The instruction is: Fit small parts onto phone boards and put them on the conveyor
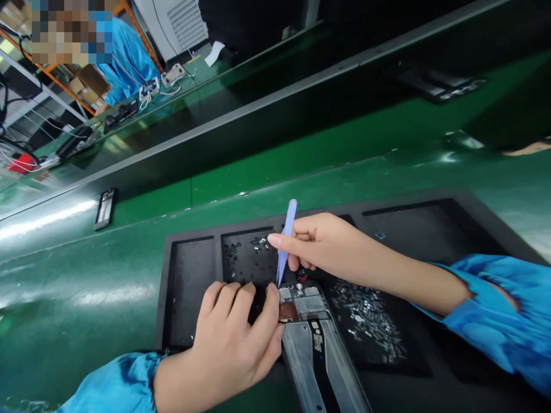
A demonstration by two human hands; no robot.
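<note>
- Your right grip (321, 248) is closed narrow, with thumb and fingers pinching a pale blue pry tool (286, 241). The index finger stretches out past the tool, a hold that seems suited to fine control at the tip.
- The tool slants down, its tip at the near end of a metal phone mid-frame (316, 350), just beside your left grip (230, 335).
- Your left grip curves over that end, thumb at the frame's corner, apparently to stop it shifting under the tool. You cannot tell whether it clamps the frame or only presses on it.
- The mid-frame lies below your right grip and to the right of your left. Its long axis runs from the tool tip toward the lower right and out of view, with a black strip (321, 355) along its length and a copper-coloured patch (288, 312) near the tip.
- Beneath both grips is a black foam tray (167, 298). Loose small parts (245, 252) fill a compartment left of your right grip, and small screws (365, 321) lie below and right of it, probably kept apart by kind.
- The tray sits on a green worktop (86, 269), where a second phone body (104, 208) lies well left of your left grip.
- Far beyond both grips stands a co-worker's blue smock (129, 57).
</note>
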